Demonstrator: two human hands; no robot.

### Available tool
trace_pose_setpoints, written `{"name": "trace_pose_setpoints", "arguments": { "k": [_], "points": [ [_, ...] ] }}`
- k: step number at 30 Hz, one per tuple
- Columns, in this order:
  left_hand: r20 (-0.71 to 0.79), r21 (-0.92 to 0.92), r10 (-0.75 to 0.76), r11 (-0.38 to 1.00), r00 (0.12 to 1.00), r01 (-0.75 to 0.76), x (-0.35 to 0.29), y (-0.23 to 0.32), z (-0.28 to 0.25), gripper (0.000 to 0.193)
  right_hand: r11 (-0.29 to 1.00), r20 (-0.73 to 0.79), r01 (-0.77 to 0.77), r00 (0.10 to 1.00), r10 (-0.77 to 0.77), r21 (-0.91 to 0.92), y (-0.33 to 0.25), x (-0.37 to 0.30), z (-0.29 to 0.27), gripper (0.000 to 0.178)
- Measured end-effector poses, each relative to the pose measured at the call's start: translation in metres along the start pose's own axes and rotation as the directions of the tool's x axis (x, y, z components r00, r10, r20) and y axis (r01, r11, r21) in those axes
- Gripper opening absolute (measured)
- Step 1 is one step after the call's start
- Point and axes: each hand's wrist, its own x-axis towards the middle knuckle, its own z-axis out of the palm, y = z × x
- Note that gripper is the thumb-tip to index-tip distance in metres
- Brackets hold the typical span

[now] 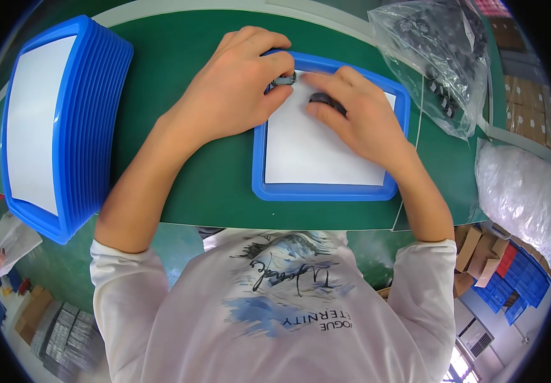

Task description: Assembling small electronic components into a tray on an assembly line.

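A blue plastic tray (pixel 320 193) lies on the table, with a white sheet (pixel 326 153) covering its bottom. My left hand (pixel 240 86) reaches over the tray's far left corner. Between its thumb and fingers is a small dark grey part (pixel 283 80) with a see-through look. Above the middle of the sheet, my right hand (pixel 365 115) curls around a small black rounded part (pixel 328 102), held near thumb and palm. Its forefinger points toward the part in my left hand. The exact kind of both parts is too small to tell.
On the left stands a tall stack of blue trays (pixel 90 127), a white sheet in the top one. A clear plastic bag (pixel 441 64) of black parts lies at the back right of the green table (pixel 218 191). Another filled plastic bag (pixel 521 191) is at the right.
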Motion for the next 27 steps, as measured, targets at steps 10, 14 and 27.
{"name": "trace_pose_setpoints", "arguments": {
  "k": [10,14,27],
  "points": [
    [0.022,0.025,-0.009,1.0,1.0,0.009,0.0,-0.002,0.0,0.015,0.981,-0.092,0.159,0.981,-0.169,-0.109,0.015,-0.009,0.006,0.025],
    [0.021,0.009,-0.009,1.0,1.0,0.008,0.0,-0.003,-0.001,0.014,0.976,-0.137,0.15,0.976,-0.172,-0.156,0.009,0.003,0.009,0.016],
    [0.009,0.006,-0.002,1.0,1.0,0.002,0.001,-0.002,-0.004,0.012,0.989,-0.107,0.086,0.989,-0.1,-0.123,0.008,0.005,-0.001,0.017]
  ]
}}
